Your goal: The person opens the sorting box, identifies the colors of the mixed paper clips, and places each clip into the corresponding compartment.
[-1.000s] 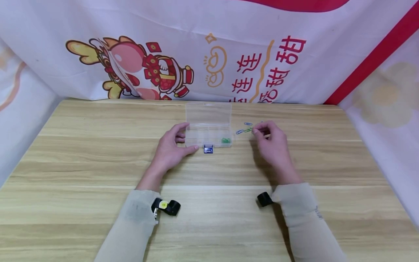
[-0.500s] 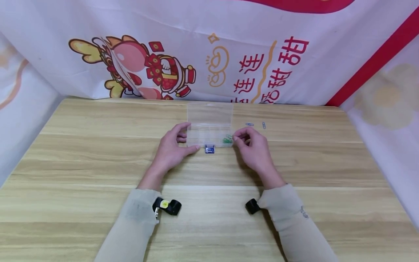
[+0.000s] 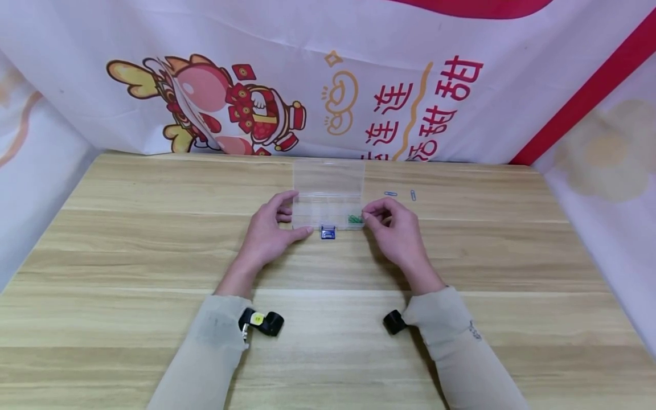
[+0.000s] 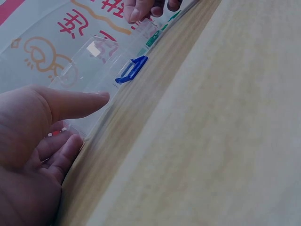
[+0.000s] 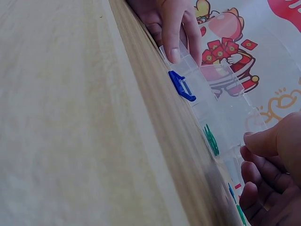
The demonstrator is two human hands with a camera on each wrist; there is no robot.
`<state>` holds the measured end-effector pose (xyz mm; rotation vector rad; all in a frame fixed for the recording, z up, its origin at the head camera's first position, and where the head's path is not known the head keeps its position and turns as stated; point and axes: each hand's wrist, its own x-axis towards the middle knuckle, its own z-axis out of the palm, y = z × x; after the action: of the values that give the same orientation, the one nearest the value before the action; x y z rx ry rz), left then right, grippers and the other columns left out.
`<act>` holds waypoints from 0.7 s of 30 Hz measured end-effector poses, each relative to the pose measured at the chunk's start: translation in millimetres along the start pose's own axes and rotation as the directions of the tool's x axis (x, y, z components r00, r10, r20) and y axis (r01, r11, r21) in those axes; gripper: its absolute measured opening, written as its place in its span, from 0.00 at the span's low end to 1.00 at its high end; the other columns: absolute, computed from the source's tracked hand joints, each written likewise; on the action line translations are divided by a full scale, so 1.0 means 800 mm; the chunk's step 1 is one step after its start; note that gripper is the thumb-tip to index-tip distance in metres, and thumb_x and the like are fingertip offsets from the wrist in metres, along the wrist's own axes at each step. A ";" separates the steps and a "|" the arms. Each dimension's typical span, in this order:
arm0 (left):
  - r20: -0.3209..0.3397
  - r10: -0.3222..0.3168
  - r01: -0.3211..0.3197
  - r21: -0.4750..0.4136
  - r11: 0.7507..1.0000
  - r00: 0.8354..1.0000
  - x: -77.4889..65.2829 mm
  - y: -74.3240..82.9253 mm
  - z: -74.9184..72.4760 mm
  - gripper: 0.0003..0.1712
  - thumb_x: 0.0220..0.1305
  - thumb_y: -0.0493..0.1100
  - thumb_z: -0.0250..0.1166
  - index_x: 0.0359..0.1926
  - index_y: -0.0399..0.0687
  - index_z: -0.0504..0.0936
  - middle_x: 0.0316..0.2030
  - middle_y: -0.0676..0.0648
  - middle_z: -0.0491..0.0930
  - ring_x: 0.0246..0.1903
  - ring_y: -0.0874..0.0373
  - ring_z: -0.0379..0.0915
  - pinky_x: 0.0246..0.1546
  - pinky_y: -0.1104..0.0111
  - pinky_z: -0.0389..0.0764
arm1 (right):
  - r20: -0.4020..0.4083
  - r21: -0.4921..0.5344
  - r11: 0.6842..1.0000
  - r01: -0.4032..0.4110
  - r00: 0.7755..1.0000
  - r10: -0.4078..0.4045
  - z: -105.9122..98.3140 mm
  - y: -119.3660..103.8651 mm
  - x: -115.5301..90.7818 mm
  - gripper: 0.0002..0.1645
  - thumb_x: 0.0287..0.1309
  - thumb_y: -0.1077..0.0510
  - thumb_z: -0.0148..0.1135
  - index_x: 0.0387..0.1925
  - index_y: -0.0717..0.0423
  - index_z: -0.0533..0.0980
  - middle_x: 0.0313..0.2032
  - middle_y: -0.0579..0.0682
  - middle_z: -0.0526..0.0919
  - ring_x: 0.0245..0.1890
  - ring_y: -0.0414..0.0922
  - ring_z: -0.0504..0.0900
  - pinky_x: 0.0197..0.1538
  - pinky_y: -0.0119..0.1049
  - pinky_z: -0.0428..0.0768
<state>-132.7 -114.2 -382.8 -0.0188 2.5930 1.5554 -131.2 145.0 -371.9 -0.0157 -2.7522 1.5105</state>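
Wood-grain table [image 3: 328, 364] setup, printed cloth [image 3: 307, 34] behind it

So the cloth hangs along the far edge, mostly white with red characters, a wavy yellow line and a sideways cartoon character [image 3: 202, 94] in red and pink.

Clear plastic box [image 3: 320, 208] is sitting toward the far side of the table, roughly in the middle. Its lid [image 3: 328, 176] is swung open at the back, and there's a blue latch [image 3: 328, 233] sticking out at the front. Bunch of green paper clips [image 3: 355, 219] in the near right compartment.

As for the hands: left hand [image 3: 269, 230] is gripping the left end of the box, thumb on the front edge and fingers round toward the far left side, so spread pretty wide. Right hand [image 3: 394, 228] is at the right end, just beside the green clips, thumb and index tips narrowed close together. Honestly can't tell if anything's pinched between them.

Past the right hand, two loose blue paper clips [image 3: 390, 193] lie on the table, a bit apart. Right wrist view also shows a blue clip [image 5: 231, 189] and a green clip [image 5: 241, 215] outside the box near that hand's fingers. Can't tell if that blue one is one of the two.

Pale sleeves [image 3: 202, 353] on both arms, btw.
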 end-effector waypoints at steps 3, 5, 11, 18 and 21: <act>0.002 0.001 -0.001 0.000 1.000 1.000 0.000 0.000 0.000 0.48 0.62 0.43 0.81 0.80 0.54 0.69 0.63 0.40 0.77 0.62 0.43 0.75 0.70 0.51 0.77 | 0.001 0.005 1.000 -0.009 1.000 0.009 0.000 0.000 0.000 0.07 0.75 0.56 0.66 0.49 0.53 0.83 0.47 0.51 0.85 0.49 0.49 0.80 0.54 0.42 0.80; 0.002 -0.001 0.001 0.001 1.000 1.000 0.000 -0.001 -0.001 0.47 0.63 0.43 0.81 0.80 0.55 0.69 0.63 0.40 0.77 0.62 0.44 0.75 0.70 0.51 0.77 | 0.002 0.010 1.000 -0.015 1.000 0.015 -0.001 0.000 0.000 0.07 0.75 0.56 0.66 0.49 0.53 0.83 0.47 0.52 0.85 0.49 0.49 0.80 0.54 0.42 0.80; 0.002 -0.005 0.005 0.003 1.000 1.000 0.000 -0.002 -0.001 0.48 0.63 0.43 0.81 0.80 0.55 0.69 0.63 0.40 0.77 0.63 0.44 0.75 0.70 0.51 0.77 | 0.001 0.022 0.999 -0.042 0.999 0.042 -0.008 0.005 0.004 0.09 0.74 0.54 0.67 0.50 0.52 0.84 0.48 0.51 0.85 0.49 0.49 0.80 0.55 0.42 0.80; 0.001 0.001 -0.001 0.002 1.000 1.000 0.000 -0.002 0.000 0.47 0.62 0.43 0.81 0.80 0.55 0.69 0.63 0.40 0.77 0.62 0.44 0.75 0.70 0.51 0.77 | -0.075 0.056 0.992 -0.109 0.991 0.114 -0.038 0.032 0.015 0.11 0.72 0.54 0.70 0.51 0.52 0.84 0.49 0.51 0.86 0.49 0.47 0.79 0.54 0.38 0.80; 0.000 0.004 -0.004 0.006 1.000 1.000 0.000 -0.002 0.000 0.48 0.62 0.43 0.81 0.80 0.55 0.69 0.63 0.40 0.77 0.62 0.44 0.75 0.70 0.51 0.77 | -0.117 0.077 0.983 -0.170 0.977 0.178 -0.053 0.043 0.018 0.13 0.70 0.54 0.71 0.52 0.54 0.84 0.49 0.49 0.84 0.49 0.45 0.79 0.51 0.34 0.80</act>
<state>-132.8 -114.6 -384.3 -0.0133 2.5993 1.5494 -145.0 199.7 -378.2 -0.3469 -2.6626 1.5790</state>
